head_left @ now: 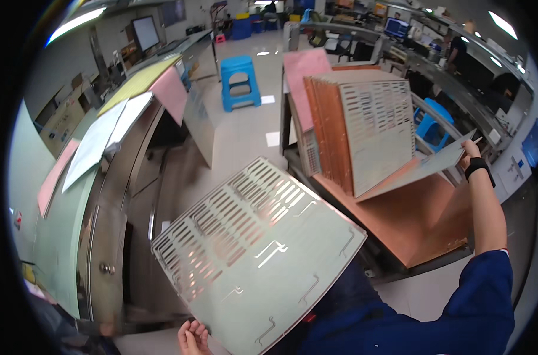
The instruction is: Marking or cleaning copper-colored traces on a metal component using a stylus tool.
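Observation:
A large pale green panel (280, 254) with rows of slots and a few thin bent copper-coloured lines is tilted in front of me. My left hand (193, 338) is at its lower left edge, fingers curled and closed against it; the thumb side is partly cut off by the picture's lower edge. Out to the right, my right hand (471, 152) pinches the upper corner of a second thin panel (426, 165), which leans out from a stack. Behind it stands the stack of similar slotted panels (378, 121), with copper-coloured edges on the left side.
The stack rests on a copper-coloured rack base (417, 236), with a pink sheet (304, 77) at its far end. To the left is a bench with white sheets (106, 136) and a yellow sheet (138, 83). A blue stool (239, 80) stands on the floor ahead; another blue stool (433, 121) is beyond the rack.

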The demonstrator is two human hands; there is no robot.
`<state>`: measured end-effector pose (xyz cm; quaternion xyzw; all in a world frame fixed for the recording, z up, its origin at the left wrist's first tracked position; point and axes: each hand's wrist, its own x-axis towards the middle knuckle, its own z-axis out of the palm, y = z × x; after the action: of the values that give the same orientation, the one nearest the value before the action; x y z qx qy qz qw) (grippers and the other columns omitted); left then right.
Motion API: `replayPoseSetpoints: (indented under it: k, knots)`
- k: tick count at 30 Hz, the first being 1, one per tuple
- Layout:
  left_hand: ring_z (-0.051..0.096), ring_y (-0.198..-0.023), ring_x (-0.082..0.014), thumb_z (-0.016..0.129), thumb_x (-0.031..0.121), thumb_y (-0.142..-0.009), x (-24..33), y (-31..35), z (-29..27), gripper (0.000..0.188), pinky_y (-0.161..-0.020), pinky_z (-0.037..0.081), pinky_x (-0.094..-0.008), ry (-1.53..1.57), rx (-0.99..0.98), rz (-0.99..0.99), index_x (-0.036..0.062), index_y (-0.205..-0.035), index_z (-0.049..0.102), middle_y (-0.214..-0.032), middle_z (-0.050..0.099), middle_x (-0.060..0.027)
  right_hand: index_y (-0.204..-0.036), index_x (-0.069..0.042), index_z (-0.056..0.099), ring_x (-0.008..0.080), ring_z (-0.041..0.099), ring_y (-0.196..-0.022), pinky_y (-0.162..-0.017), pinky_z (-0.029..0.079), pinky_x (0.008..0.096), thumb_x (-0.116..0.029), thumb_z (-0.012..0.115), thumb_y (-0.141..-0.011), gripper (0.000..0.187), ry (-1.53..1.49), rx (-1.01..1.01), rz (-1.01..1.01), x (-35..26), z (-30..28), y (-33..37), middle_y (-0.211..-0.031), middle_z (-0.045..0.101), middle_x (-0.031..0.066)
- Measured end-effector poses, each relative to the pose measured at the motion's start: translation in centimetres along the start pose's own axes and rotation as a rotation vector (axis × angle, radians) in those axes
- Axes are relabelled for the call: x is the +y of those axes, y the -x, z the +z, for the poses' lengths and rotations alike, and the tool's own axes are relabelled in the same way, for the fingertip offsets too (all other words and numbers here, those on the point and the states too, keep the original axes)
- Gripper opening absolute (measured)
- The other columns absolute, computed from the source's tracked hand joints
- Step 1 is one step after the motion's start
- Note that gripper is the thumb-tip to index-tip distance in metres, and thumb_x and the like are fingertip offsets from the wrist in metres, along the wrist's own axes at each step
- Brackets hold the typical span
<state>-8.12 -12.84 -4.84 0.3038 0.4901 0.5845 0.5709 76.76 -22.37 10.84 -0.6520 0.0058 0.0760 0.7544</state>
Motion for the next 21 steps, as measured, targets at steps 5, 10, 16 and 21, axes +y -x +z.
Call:
replayPoseSetpoints:
  k: [5, 10, 16, 21]
  knots:
    - [0.060, -0.099, -0.0166, 0.053, 0.024, -0.099, -2.2, 0.7, -1.5, 0.031, -0.087, 0.048, -0.0274, -0.113, 0.129, 0.023, 0.0047, -0.122, 0.053, -0.113, 0.062, -0.0089, -0.106, -0.009, 0.056, 0.0287, 0.065, -0.085, -0.072, 0.054, 0.0399, -0.053, 0.056, -0.090, 0.047, 0.078, -0.333, -0.020, 0.9, 7.8, 0.7, -0.106, 0.064, 0.0114]
    - [0.056, -0.103, -0.0145, 0.050, 0.014, -0.098, -5.5, 0.8, -1.5, 0.029, -0.089, 0.044, -0.0278, -0.393, 0.334, 0.061, 0.0011, -0.124, 0.051, -0.114, 0.059, -0.0087, -0.145, -0.008, 0.031, 0.0243, 0.037, -0.135, -0.100, 0.041, 0.0457, -0.040, 0.054, -0.096, 0.062, 0.119, -0.620, -0.270, 7.1, 17.6, 9.5, -0.143, 0.043, 0.0117]
    - [0.051, -0.086, -0.0085, 0.059, 0.013, -0.094, -6.8, 2.0, -1.6, 0.033, -0.072, 0.041, -0.0221, -0.381, 0.367, -0.057, 0.0038, -0.125, 0.052, -0.100, 0.057, -0.0011, -0.140, -0.008, 0.038, 0.0184, 0.058, -0.108, -0.085, 0.049, 0.0315, -0.042, 0.049, -0.098, 0.055, 0.190, -1.142, -0.235, 17.7, 20.1, 24.7, -0.125, 0.057, 0.0096]
    - [0.049, -0.077, -0.0061, 0.062, 0.017, -0.094, -6.7, 1.7, -2.1, 0.023, -0.066, 0.041, -0.0213, -0.465, 0.378, -0.143, 0.0039, -0.111, 0.055, -0.092, 0.056, 0.0006, -0.099, -0.002, 0.067, 0.0115, 0.061, -0.080, -0.069, 0.048, 0.0254, -0.025, 0.056, -0.095, 0.025, 0.487, -1.441, -0.184, 21.3, 12.9, 33.5, -0.091, 0.067, 0.0043]
